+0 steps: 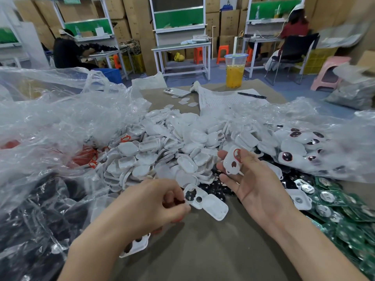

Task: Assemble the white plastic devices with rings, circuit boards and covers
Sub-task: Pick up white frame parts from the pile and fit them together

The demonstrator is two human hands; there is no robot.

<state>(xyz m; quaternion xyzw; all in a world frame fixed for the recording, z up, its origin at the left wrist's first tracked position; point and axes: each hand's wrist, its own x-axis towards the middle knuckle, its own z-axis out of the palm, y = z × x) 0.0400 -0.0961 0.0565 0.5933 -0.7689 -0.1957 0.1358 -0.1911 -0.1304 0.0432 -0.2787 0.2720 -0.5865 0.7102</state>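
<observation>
View from a head-worn camera over a brown tabletop (pixel 203 252) crowded with parts.

At the far left, clear plastic bags (pixel 50 122) spill loose red rings (pixel 87 157). Right of them, in the middle, is a pile of white plastic covers (pixel 172 151).

Near the centre, the left hand (pixel 154 203) is curled, its fingertips pinching the left edge of a white hinged plastic shell (pixel 205 203). The shell lies open on the table with two round holes in its left half. Its long axis runs from those fingertips toward the near right, with the lid half at the free end. Something red shows at the fingers. It may be a ring, but the blur leaves that unsure.

The right hand (pixel 253 183) is up and to the right of the shell, palm up, well apart from the left hand. Between its thumb and fingertips it grips a white plastic piece with a red ring (pixel 233 161), tilted upright, just beyond the shell's far right.

The left hand already touches the shell, so it is the nearer one. The right hand's piece would likely have to come down and left to meet it.

At the right edge lie green circuit boards (pixel 345 220).
</observation>
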